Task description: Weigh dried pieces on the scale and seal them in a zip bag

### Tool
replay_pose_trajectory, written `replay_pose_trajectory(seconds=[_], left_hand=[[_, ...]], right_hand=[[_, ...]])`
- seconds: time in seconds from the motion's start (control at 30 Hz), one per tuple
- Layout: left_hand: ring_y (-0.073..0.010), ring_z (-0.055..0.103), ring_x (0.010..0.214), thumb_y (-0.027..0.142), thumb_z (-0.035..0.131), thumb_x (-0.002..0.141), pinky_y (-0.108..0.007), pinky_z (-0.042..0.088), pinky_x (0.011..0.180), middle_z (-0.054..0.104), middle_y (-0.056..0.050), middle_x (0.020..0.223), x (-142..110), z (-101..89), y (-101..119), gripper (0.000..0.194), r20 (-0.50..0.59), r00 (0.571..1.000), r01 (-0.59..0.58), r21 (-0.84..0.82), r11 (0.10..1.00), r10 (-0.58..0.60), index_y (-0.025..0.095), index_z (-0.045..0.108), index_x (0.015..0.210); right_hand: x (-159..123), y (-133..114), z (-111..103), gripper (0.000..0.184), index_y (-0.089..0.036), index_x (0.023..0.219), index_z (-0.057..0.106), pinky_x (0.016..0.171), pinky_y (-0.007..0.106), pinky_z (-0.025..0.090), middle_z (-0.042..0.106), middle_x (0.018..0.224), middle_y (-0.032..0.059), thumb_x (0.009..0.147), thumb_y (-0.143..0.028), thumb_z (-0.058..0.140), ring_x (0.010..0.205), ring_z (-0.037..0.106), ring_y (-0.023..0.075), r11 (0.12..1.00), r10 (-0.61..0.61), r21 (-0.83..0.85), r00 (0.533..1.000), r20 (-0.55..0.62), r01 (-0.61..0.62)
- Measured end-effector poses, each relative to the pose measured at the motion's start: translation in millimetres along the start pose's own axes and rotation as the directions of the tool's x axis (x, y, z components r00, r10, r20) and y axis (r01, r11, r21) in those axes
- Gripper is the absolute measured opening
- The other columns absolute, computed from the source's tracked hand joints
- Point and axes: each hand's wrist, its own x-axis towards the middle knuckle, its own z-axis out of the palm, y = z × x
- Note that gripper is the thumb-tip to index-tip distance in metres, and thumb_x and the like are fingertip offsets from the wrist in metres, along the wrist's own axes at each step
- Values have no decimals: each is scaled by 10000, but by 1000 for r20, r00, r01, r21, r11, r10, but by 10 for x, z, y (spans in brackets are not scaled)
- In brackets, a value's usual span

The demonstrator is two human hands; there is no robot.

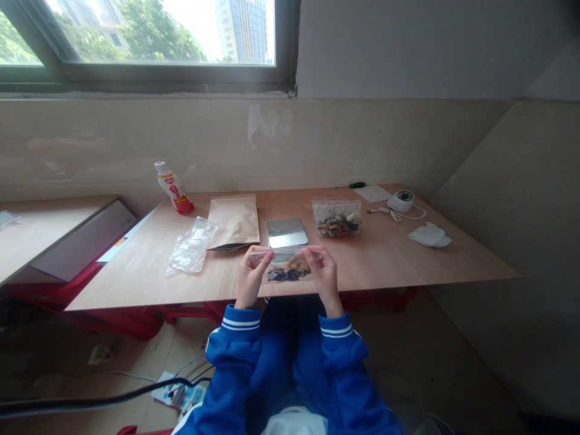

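Between my two hands a small clear zip bag is stretched by its top edge, with dark and brownish dried pieces lying at its bottom. My left hand pinches the left end of the zip strip, and my right hand pinches the right end. Just beyond the bag a flat silver scale lies on the table. A larger zip bag of mixed dried pieces stands to the right of the scale. Left of the scale lies a brown paper pouch, its dark mouth facing me.
Crumpled clear plastic and a red-and-white bottle are on the left of the wooden table. At the right are a white dome camera with its cable, a white tissue, a paper sheet and a green-handled tool.
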Motion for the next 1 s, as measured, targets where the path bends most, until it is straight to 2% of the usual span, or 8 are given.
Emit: replay_pose_trajectory(seconds=[0.17, 0.4, 0.5, 0.63, 0.87, 1.0], left_hand=[[-137, 626, 803, 382, 712, 748, -249, 496, 723, 643, 5, 835, 0, 7, -42, 261, 82, 996, 33, -36, 999, -30, 200, 624, 914], [-178, 650, 828, 413, 721, 724, -318, 521, 787, 693, -50, 885, 10, 22, -30, 310, 18, 998, 62, 33, 998, -63, 163, 688, 904], [-185, 653, 807, 416, 728, 713, -310, 527, 758, 697, -60, 833, 18, 22, -44, 295, -2, 997, 80, 60, 995, -80, 148, 715, 836], [-194, 660, 824, 408, 733, 711, -304, 529, 749, 707, -68, 861, 14, 14, -54, 277, -29, 998, 57, 75, 996, -55, 154, 733, 821], [-182, 662, 790, 407, 724, 725, -279, 523, 705, 710, -47, 814, 3, -15, -20, 271, -30, 999, 13, 98, 995, -10, 160, 723, 837], [-159, 647, 742, 410, 717, 730, -248, 508, 646, 693, -25, 789, 10, -56, -40, 260, 35, 999, 25, 69, 997, -28, 168, 712, 824]], right_hand=[[-5, 6, -1, 192, -218, 967, 627, 800, 337, 543, 749, 849, 32, 872, -383, 596, 863, 703, 202, 1000, 5, -29, 1000, -10, -6], [-6, 35, 4, 203, -203, 932, 642, 818, 344, 550, 753, 859, 42, 854, -388, 616, 865, 707, 212, 999, 41, -36, 999, -13, -41], [0, 69, 11, 216, -198, 912, 654, 811, 340, 552, 748, 875, 48, 842, -400, 626, 858, 703, 212, 997, 43, -67, 999, -22, -45], [-5, 81, 15, 246, -193, 894, 668, 800, 348, 556, 745, 875, 58, 829, -427, 631, 852, 697, 219, 994, 47, -98, 998, -49, -52], [-33, 58, 42, 243, -192, 883, 678, 785, 338, 549, 737, 874, 59, 823, -423, 638, 859, 690, 219, 995, 31, -95, 998, -62, -37], [-19, 56, 44, 216, -201, 876, 655, 782, 323, 549, 731, 878, 46, 810, -407, 661, 849, 688, 199, 999, 31, -15, 999, -39, -32]])
